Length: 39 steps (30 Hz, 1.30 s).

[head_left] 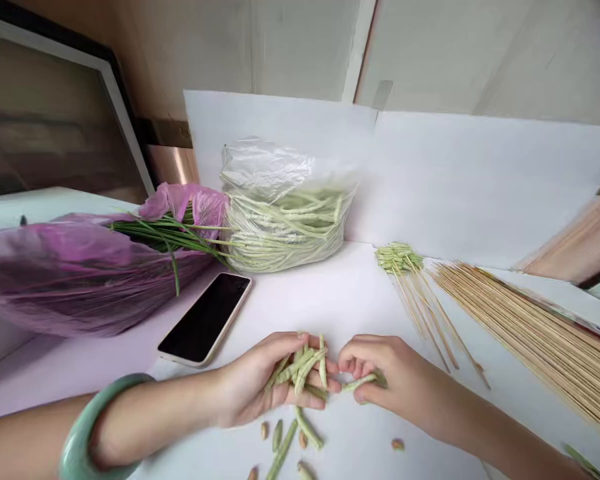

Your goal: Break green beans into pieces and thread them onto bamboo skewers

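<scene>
My left hand (265, 383), with a green bangle (87, 427) on its wrist, is palm up and cups several short green bean pieces (305, 367). Close to its fingertips, my right hand (380, 373) is curled around a bean piece (360, 383) that pokes out to the left between thumb and fingers. More bean pieces (307, 427) and small brownish bits (303, 440) lie on the white table (350, 447) below my left hand.
A black-screened phone (205, 320) lies left of centre. Behind it are a clear bag of long beans (290, 227) and a purple bag (80, 273) with green stalks (165, 233). Skewered beans (397, 257) and many bare sticks (530, 333) lie at the right.
</scene>
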Each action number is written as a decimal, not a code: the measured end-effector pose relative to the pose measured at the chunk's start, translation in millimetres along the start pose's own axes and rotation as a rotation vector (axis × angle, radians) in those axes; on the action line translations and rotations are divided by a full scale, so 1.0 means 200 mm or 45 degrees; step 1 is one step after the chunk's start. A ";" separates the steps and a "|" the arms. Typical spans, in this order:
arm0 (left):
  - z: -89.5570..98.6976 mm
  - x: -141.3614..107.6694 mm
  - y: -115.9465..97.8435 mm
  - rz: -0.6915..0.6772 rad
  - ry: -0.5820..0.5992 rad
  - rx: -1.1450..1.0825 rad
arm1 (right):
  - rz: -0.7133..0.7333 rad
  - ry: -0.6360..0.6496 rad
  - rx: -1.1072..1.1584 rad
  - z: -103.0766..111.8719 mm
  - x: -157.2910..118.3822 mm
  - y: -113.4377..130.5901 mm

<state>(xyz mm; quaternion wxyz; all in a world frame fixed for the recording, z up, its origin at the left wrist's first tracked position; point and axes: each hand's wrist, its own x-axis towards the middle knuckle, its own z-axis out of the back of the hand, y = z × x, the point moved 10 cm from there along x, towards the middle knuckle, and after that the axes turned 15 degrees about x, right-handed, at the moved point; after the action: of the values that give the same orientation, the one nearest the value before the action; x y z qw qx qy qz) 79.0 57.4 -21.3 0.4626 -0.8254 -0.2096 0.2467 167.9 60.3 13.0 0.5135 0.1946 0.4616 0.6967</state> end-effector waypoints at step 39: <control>0.10 0.00 0.02 -0.178 -0.167 0.783 | 0.017 -0.441 -0.663 0.44 0.03 -0.06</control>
<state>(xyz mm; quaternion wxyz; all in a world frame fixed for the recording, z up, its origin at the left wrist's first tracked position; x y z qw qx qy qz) 66.7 68.5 -33.0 0.6917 -0.6129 -0.2107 0.3187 236.5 104.9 46.1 0.6125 0.1754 0.1721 0.7513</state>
